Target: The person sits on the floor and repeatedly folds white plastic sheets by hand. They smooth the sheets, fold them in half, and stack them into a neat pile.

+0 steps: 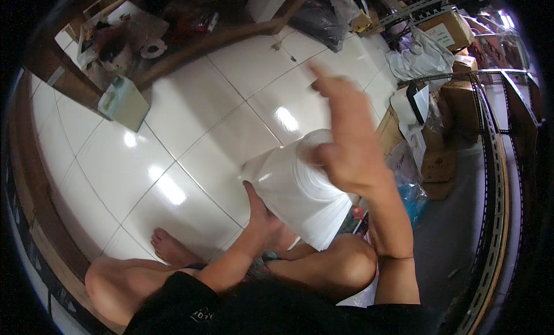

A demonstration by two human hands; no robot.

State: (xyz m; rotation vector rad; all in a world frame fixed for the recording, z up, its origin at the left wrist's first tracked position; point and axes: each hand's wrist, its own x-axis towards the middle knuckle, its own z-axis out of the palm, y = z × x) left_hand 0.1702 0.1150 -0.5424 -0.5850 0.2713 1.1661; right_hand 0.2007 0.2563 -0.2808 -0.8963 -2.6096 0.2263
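Note:
A thick roll of white plastic film (277,185) lies tilted in front of my legs, its round end facing up and to the right. A loose sheet hangs from it toward my right knee. My left hand (265,222) grips the roll's lower left side, thumb up along it and the other fingers partly hidden. Over the upper right end, my right hand (352,144) is raised with its fingers stretched out, smeared by motion. Its thumb is near the roll's core, and I cannot tell whether it touches.
White tiles (196,127) cover the floor. A pale jerrycan (124,104) stands at the left beside a wooden frame. On the right are metal shelving (487,139), cardboard boxes (447,32) and plastic bags (421,58). My bare foot (173,248) rests at lower left.

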